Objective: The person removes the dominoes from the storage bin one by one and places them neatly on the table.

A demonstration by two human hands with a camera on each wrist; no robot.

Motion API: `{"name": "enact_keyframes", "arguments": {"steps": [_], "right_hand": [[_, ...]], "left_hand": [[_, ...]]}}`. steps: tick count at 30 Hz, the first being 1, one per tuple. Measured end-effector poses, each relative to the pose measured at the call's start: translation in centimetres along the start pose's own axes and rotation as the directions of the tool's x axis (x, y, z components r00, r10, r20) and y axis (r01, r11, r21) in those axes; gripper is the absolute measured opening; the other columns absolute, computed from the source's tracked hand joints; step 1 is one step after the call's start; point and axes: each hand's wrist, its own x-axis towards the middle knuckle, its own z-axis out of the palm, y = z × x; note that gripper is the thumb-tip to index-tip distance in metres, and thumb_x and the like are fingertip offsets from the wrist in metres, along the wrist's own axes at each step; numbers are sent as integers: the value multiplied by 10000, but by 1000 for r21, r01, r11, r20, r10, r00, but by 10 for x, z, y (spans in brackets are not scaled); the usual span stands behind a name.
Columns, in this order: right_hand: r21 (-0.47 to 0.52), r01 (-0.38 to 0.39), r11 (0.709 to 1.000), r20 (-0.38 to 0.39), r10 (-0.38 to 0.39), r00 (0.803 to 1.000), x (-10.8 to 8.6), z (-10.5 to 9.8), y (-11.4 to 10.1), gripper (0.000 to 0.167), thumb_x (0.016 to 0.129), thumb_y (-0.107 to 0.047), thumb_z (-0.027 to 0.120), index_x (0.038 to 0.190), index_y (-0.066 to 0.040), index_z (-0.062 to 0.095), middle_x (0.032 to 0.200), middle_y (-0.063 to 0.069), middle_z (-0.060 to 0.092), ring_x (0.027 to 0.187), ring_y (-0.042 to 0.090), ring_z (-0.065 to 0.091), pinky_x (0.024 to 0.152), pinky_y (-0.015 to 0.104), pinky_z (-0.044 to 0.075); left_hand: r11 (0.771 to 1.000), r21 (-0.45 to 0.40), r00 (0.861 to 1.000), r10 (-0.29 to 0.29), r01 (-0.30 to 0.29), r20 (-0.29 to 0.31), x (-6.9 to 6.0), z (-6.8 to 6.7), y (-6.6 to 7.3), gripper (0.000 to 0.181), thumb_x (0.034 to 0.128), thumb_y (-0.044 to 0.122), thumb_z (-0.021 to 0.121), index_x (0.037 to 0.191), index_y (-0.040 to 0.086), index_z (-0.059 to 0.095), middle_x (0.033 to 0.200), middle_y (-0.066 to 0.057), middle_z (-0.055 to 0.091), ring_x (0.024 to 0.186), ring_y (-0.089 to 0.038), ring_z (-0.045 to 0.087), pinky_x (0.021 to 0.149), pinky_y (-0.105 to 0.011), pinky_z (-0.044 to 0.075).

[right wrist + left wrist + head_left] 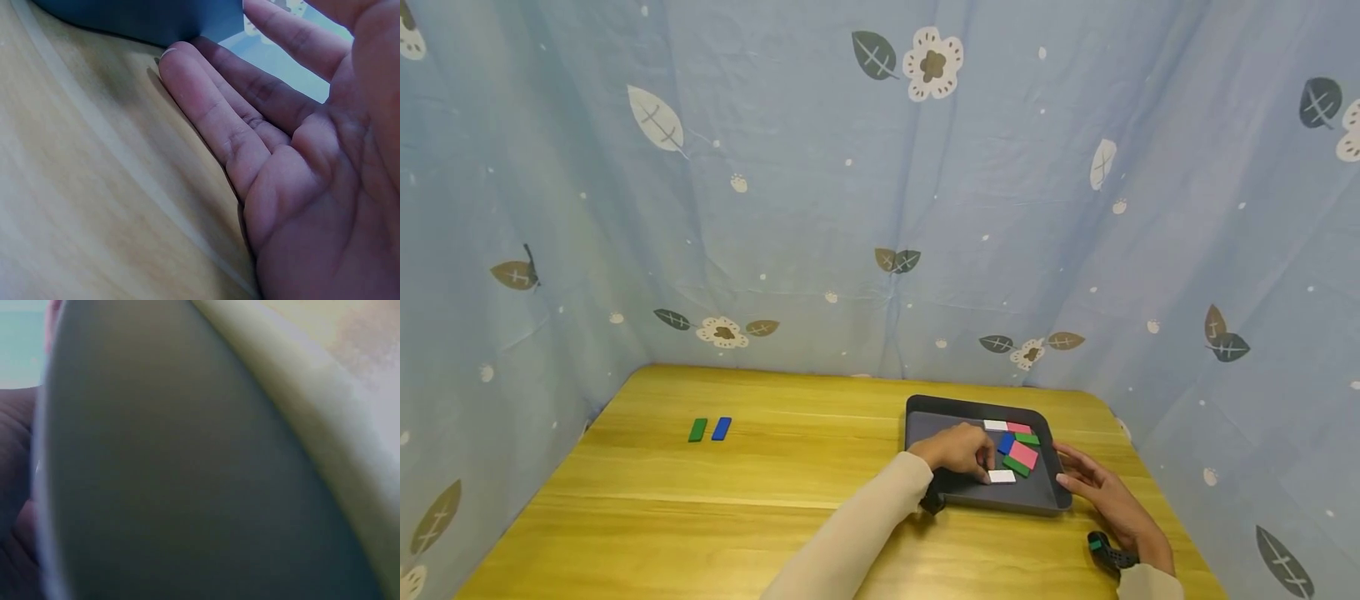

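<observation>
In the head view my left hand (961, 448) reaches into a dark grey tray (992, 503), fingers curled down. Its thumb and fingertips pinch the left end of a white domino-like tile (1002, 477). Beside it in the tray lie a pink tile (1023, 455), a green tile (1017, 466), a blue tile (1006, 442) and several others. My right hand (1105, 496) rests at the tray's right wall with the fingers extended; in the right wrist view, straight fingers (206, 106) touch the tray's outside (156, 19). A sleeve (187, 450) fills most of the left wrist view.
On the left of the wooden table (700, 508) lie a green tile (697, 430) and a blue tile (722, 428), side by side and apart. A blue patterned curtain (812, 208) hangs behind the table and at both sides.
</observation>
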Motion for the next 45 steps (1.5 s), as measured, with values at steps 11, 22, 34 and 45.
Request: {"name": "enact_keyframes", "arguments": {"steps": [11, 22, 34, 45], "right_hand": [[-5, 9, 1000, 1, -9, 1000, 0, -3, -3, 704, 1018, -357, 669, 1625, -245, 331, 1599, 202, 364, 1452, 429, 358, 1117, 579, 372], [23, 39, 999, 20, -39, 999, 4, 4, -4, 652, 1022, -307, 671, 1603, -252, 379, 1563, 187, 420, 1418, 421, 409, 1101, 566, 395], [26, 53, 998, 31, -53, 998, 3, 5, -2, 639, 1031, -272, 660, 1604, -234, 380, 1554, 170, 430, 1386, 359, 449, 1031, 395, 466], [24, 42, 999, 12, -42, 999, -3, 0, 0, 646, 1036, -284, 651, 1612, -224, 365, 1567, 184, 416, 1397, 373, 442, 1037, 386, 469]], "left_hand": [[993, -116, 998, 42, -35, 52, 9, -21, 5, 294, 849, 127, 866, 1119, 126, 751, 820, 79, 648, 731, -16, 592, 668, -153, 481], [985, -161, 967, 93, -55, 237, 11, -17, -2, 528, 883, 62, 818, 1372, 195, 672, 828, 33, 653, 723, -59, 588, 645, -183, 477], [988, -152, 966, 68, -30, 251, 13, -11, -4, 426, 892, 83, 816, 1297, 143, 699, 712, 28, 587, 621, -45, 513, 580, -183, 423], [983, -183, 982, 25, 9, 185, 13, -10, 0, 444, 824, 123, 886, 1230, 110, 708, 765, 39, 623, 673, -44, 552, 615, -177, 444]]}}
